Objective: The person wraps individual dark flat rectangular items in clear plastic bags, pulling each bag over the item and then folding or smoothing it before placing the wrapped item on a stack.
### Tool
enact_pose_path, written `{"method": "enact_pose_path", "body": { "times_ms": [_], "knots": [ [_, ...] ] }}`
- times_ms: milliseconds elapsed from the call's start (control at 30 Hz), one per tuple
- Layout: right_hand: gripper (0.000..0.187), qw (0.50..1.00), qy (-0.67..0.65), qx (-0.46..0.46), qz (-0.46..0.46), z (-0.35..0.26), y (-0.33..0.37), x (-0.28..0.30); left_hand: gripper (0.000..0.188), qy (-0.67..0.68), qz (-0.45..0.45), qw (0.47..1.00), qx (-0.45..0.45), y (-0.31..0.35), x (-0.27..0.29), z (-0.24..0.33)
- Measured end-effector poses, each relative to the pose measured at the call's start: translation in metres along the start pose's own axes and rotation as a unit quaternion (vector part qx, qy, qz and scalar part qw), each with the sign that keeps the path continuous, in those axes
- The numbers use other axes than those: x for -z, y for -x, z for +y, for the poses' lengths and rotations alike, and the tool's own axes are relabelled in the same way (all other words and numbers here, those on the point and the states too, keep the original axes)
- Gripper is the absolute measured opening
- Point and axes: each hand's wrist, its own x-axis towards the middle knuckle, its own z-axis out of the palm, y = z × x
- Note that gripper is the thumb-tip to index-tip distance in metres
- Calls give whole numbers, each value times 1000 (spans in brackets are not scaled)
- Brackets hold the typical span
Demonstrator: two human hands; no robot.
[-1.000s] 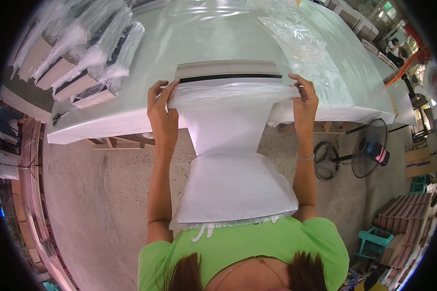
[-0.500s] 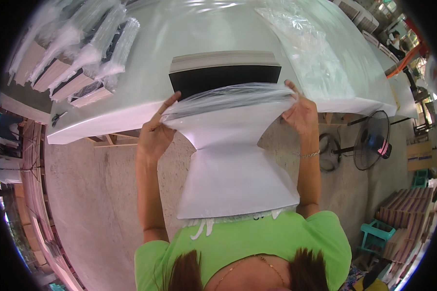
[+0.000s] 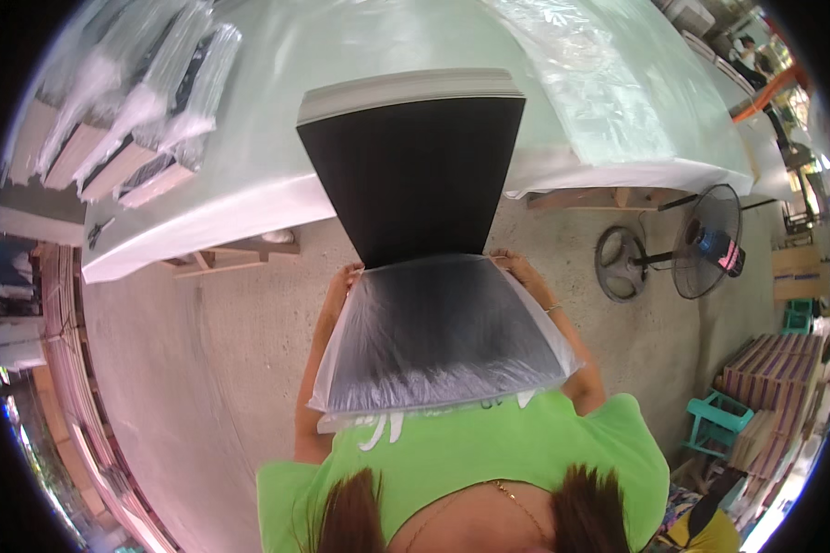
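A thick stack of pale sheets with a black top [image 3: 415, 157] reaches from the table over its near edge toward my body. Its near part sits inside a clear plastic bag [image 3: 443, 332], whose closed end rests against my green shirt. Across the black top runs the bag's mouth. At the mouth's left corner, my left hand [image 3: 347, 276] is closed on the plastic. My right hand [image 3: 520, 267] grips the right corner the same way. Both hands are partly hidden behind the bag and the stack.
Several bagged stacks [image 3: 124, 157] lie at the table's left, near small scissors [image 3: 100, 232]. Flat clear plastic bags [image 3: 609, 101] cover the right side of the white table [image 3: 221, 217]. A floor fan [image 3: 710, 241], a teal stool [image 3: 717, 422] and piled boards [image 3: 775, 396] stand on the right.
Both hands have come down toward my body, drawing the bag's mouth with them. More of the black top now shows, and the stack's near part has entered the bag.
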Motion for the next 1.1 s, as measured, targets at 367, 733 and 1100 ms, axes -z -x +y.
{"method": "enact_pose_path", "body": {
  "times_ms": [367,733,1100],
  "knots": [
    [15,579,427,469,512,-228,-14,23,39,128,111,983,67,-16,22,-8],
    [23,621,354,432,549,-284,-68,126,33,169,171,969,49,31,50,-4],
    [30,696,357,405,474,-292,-91,127,30,233,205,950,27,54,69,-9]
  ]
}}
